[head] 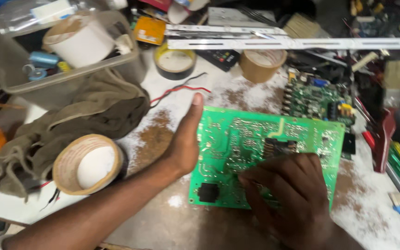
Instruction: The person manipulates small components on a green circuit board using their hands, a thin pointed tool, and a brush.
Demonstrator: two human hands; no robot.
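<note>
A: What lies left of the left grip?
B: A tape roll (89, 164) on the desk (172, 222), beside a crumpled olive cloth (84, 111).
A: And beyond it?
B: A black tape roll (175, 61), a brown one (260, 65), and a second, smaller circuit board (318, 99).

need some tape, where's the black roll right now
In the head view the black tape roll lies flat at the upper middle of the workbench, just right of the clear plastic bin and left of the brown tape roll.
</note>
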